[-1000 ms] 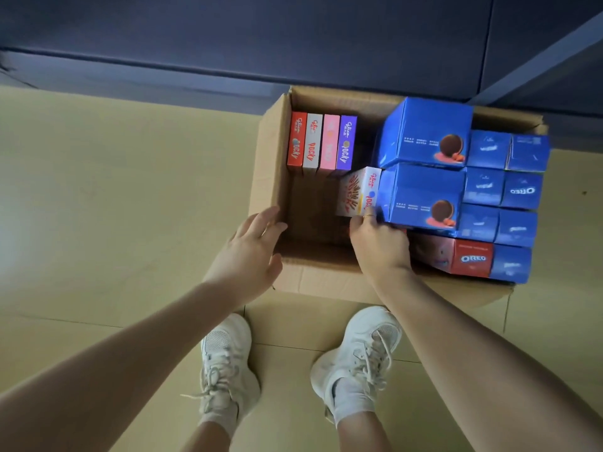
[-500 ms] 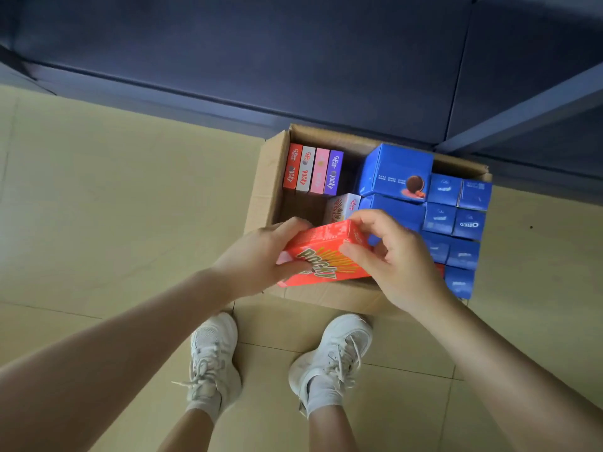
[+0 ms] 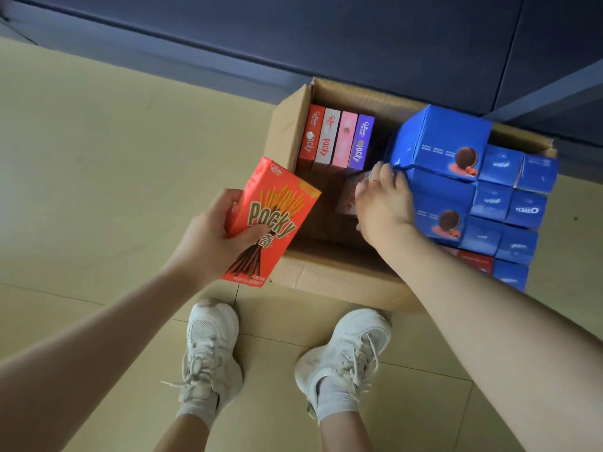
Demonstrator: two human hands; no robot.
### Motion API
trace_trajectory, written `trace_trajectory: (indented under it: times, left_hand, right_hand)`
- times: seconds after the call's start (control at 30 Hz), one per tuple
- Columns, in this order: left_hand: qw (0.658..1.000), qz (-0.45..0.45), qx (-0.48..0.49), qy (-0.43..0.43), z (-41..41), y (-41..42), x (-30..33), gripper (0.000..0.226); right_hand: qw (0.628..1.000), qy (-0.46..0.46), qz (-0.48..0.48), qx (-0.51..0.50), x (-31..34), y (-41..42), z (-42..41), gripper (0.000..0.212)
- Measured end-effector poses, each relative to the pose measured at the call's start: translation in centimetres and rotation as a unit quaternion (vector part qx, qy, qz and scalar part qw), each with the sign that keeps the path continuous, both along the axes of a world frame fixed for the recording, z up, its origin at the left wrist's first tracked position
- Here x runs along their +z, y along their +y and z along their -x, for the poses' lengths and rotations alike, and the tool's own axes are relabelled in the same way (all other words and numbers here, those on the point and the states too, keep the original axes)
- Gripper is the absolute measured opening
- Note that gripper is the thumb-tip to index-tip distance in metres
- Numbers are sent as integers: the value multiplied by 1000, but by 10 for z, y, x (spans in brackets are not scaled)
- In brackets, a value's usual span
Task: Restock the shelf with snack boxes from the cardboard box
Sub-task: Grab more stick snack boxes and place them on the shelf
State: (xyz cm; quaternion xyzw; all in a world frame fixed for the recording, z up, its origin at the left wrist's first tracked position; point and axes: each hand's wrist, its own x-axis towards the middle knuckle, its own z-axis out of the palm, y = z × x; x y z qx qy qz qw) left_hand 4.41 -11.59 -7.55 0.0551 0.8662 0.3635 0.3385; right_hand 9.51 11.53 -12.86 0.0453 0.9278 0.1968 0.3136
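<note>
Left hand fingers grip one red snack box; right hand reaches a pale one, grasp unclear; cardboard box mostly full.

- Cardboard box: open-topped, brown, on the floor.
- Red Pocky box: held tilted, front face up, beside the cardboard box's left wall.
- Four slim Pocky boxes: upright in the far-left corner.
- Blue Oreo boxes: stacked, filling the right side.
</note>
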Motion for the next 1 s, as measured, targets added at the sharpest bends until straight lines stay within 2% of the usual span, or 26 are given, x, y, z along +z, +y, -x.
trace_trajectory:
  times: [0.17, 0.23, 0.3, 0.4, 0.5, 0.57, 0.6, 0.73, 0.87, 0.9, 0.93, 1.0]
  left_hand:
    - [1000, -1, -12, -15, 2, -3, -11, 32]
    - [1000, 7, -16, -13, 5, -3, -10, 30]
    - [1000, 14, -20, -8, 9, -1, -3, 28]
    - [1000, 12, -20, -3, 15, 3, 19, 27]
    - [1000, 4, -20, 0, 23, 9, 55, 26]
    - [1000, 3, -20, 8, 29, 14, 84, 25]
    - [1000, 3, -21, 13, 32, 18, 102, 25]
    - [999, -9, -29, 29, 35, 40, 190, 28]
    - [996, -28, -28, 76, 31, 68, 289, 28]
    - [995, -40, -30, 86, 30, 77, 317, 26]
    - [994, -51, -31, 93, 29, 86, 344, 24]
    - [991, -70, -31, 112, 26, 106, 399, 21]
  right_hand:
    - [999, -21, -29, -2, -16, -4, 7, 57]
    - [1000, -12, 10, -10, -12, -5, 9, 56]
    - [993, 28, 108, -48, 2, -4, 8, 60]
    - [942, 114, 277, -153, 47, -1, 0, 64]
    - [870, 176, 371, -274, 103, 5, -16, 58]
    - [820, 209, 432, -313, 141, 11, -24, 53]
    - [807, 221, 451, -313, 163, 14, -27, 53]
    - [793, 273, 458, -295, 260, 29, -40, 51]
    - [781, 374, 411, -286, 357, 52, -47, 21]
    - [775, 395, 406, -279, 384, 61, -46, 19]
    - [768, 411, 406, -275, 411, 70, -46, 31]
    - [729, 438, 434, -298, 466, 89, -47, 59]
